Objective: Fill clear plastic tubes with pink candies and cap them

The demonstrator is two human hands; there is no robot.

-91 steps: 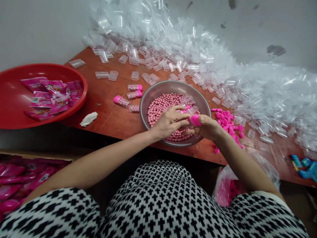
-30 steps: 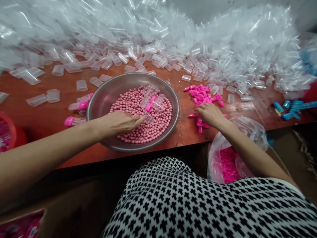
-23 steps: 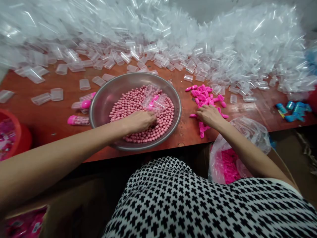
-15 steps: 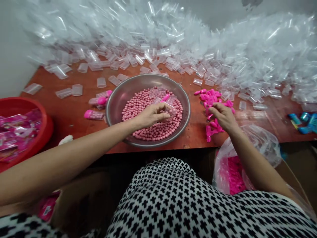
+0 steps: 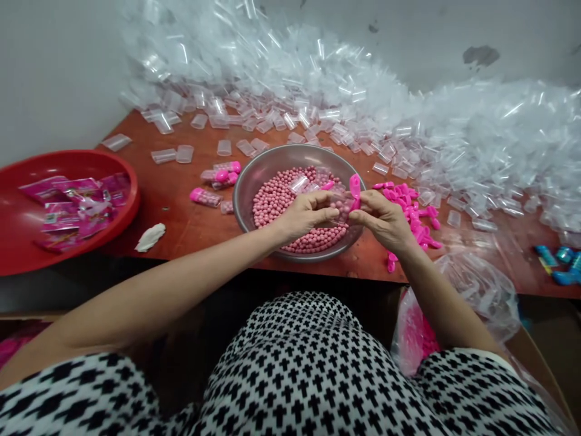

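Over a metal bowl (image 5: pixel 242 188) of small pink balls (image 5: pixel 276 200), my two hands meet. My left hand (image 5: pixel 308 215) is closed on a clear plastic tube (image 5: pixel 338 209), which seems to have pink balls inside. A bright pink cap (image 5: pixel 354 188) with a hinged lid standing up is pinched in my right hand (image 5: pixel 381 218), at the tube's right end. Other clear tubes (image 5: pixel 299 183) lie on the balls. A pile of loose pink caps (image 5: pixel 420 221) sits just right of my right hand.
Capped tubes of pink balls (image 5: pixel 206 197) lie left of the bowl. A red basin (image 5: pixel 129 200) holds pink packets. Clear tubes (image 5: pixel 290 109) are heaped along the wall. A plastic bag (image 5: pixel 481 290) hangs at the table's front right; blue items (image 5: pixel 565 257) lie far right.
My right hand has moved left from the pile of caps to the tube in my left hand, bringing a pink cap. The view has turned left, showing more of the red basin.
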